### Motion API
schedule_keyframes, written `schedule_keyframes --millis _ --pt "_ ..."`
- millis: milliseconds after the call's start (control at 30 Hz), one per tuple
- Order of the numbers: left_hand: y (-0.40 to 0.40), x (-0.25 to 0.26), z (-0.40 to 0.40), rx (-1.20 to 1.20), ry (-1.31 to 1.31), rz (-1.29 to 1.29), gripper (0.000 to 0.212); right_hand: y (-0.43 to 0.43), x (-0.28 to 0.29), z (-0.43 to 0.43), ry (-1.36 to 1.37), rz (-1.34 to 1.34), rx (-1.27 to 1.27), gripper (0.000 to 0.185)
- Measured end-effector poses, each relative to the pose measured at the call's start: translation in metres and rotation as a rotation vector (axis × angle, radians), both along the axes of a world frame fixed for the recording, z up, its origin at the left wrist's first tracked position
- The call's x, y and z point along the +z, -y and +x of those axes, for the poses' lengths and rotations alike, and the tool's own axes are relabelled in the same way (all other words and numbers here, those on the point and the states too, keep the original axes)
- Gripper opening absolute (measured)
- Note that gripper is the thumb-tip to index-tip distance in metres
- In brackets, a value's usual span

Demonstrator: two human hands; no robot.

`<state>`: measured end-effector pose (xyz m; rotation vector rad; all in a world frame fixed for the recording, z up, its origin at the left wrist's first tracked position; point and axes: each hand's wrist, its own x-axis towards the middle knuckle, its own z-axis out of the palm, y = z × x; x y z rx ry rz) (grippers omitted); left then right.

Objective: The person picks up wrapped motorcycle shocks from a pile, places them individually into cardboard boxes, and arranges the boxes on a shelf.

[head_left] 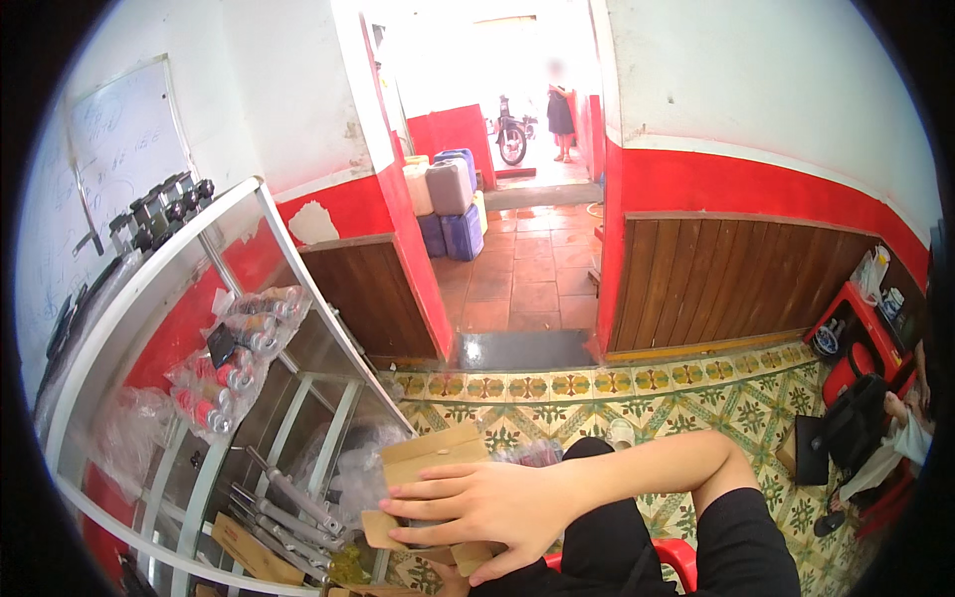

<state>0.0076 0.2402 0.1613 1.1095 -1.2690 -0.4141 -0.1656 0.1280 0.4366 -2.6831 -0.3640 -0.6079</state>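
A small brown cardboard box [433, 455] with its flaps raised is at the lower middle, over my lap. My right hand [485, 515] lies across the box with its fingers spread, the fingertips on its left side and the thumb near a lower flap. Below the box part of my left hand [449, 578] shows, its fingers against the underside; the rest is hidden. What the box holds cannot be seen. Just beyond it, plastic-wrapped red and silver parts [530, 453] lie near my knee.
To the left stands a metal-framed glass display case [157, 276] with bagged shock absorbers [213, 388] and metal fork tubes [287, 500]. Plastic jerrycans [450, 186] and a distant person [560, 112] are beyond the doorway. At right, someone sits near a red table [858, 298].
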Motion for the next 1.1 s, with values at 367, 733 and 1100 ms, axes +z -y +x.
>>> schedule_keyframes --millis 367,733,1100 --pt "0.005 0.032 -0.06 -0.47 0.084 0.595 0.087 0.033 -0.06 -0.149 -0.031 0.64 -0.716 0.049" --pt "0.082 -0.02 -0.116 -0.871 0.839 1.277 0.084 -0.01 -0.316 -0.289 0.363 1.968 -1.228 0.04" --pt "0.131 0.029 -0.138 -1.103 1.084 1.31 0.084 -0.017 -0.428 -0.304 0.694 2.185 -1.02 0.034"
